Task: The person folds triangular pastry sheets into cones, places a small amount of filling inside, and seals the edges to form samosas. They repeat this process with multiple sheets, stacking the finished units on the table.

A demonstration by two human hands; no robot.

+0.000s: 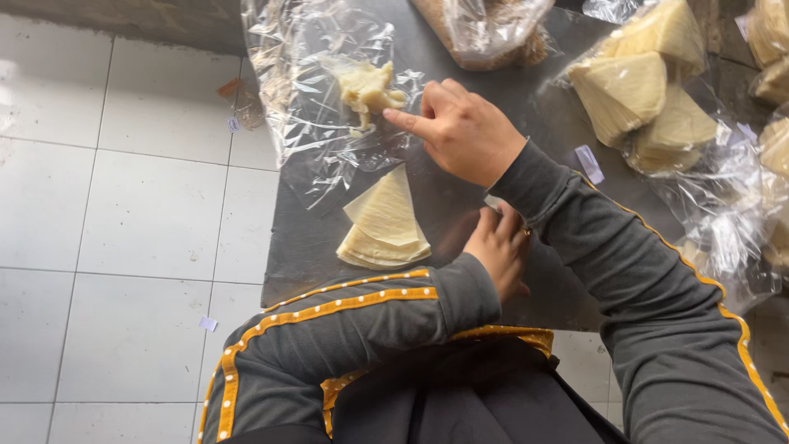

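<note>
My right hand (460, 131) reaches across the dark table (460, 82), index finger stretched out and touching a crumpled pale dough lump (367, 86); its other fingers are curled and hold nothing. The lump lies on a crinkled clear plastic bag (304, 123). My left hand (499, 247) sits just below the right wrist, fingertips pinched on the grey cuff of my right sleeve (526, 185). A stack of thin pale-yellow triangular sheets (385, 226) lies on the table to the left of my left hand.
Clear bags packed with stacks of the same triangular sheets (645, 99) crowd the table's right side. Another bag with brownish contents (493, 37) stands at the far edge. White floor tiles (123, 205) lie to the left, with small paper scraps (208, 324).
</note>
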